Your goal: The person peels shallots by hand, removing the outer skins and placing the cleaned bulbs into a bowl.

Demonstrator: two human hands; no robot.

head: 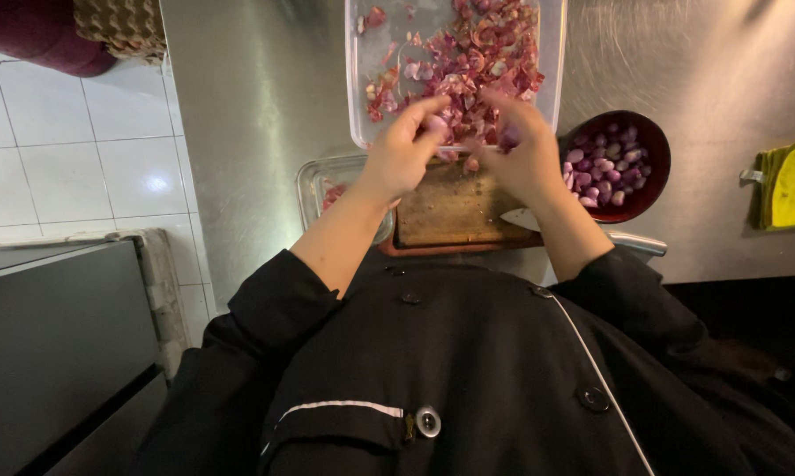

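Head view, looking down: both hands were raised together over the wooden cutting board (455, 207), at the near rim of the clear rectangular tub (362, 97) of reddish-purple shallot skins (468, 53). The left hand (402, 154) was seen w/ fingers curled & pinched, the right hand (521, 150) likewise curled toward it; a small purple shallot piece (439, 126) appeared to be gripped betw. the fingertips of both, though the exact hold was partly hidden by the fingers themselves. A loose scrap (472, 164) was seen just under the hands, above the board.

Board was set at the near edge of the steel desk (256, 115), right in front of the person's black jacket (468, 370). A dark red bowl (655, 181) of peeled shallots (604, 167) was placed just right of the board, touching or nearly so. A clear glass dish (313, 176) w/ some pinkish bits was seen at the board's left, partly covered by the left forearm. A pale blade tip (521, 218) was visible on the board's right side, under the right wrist. Yellow-green cloths (790, 181) were laid well apart at the desk's right edge.

Progress, as judged: peeling seemed well under way – tub thick w/ skins, bowl roughly half full. How much unpeeled stock was left couldn't be told.
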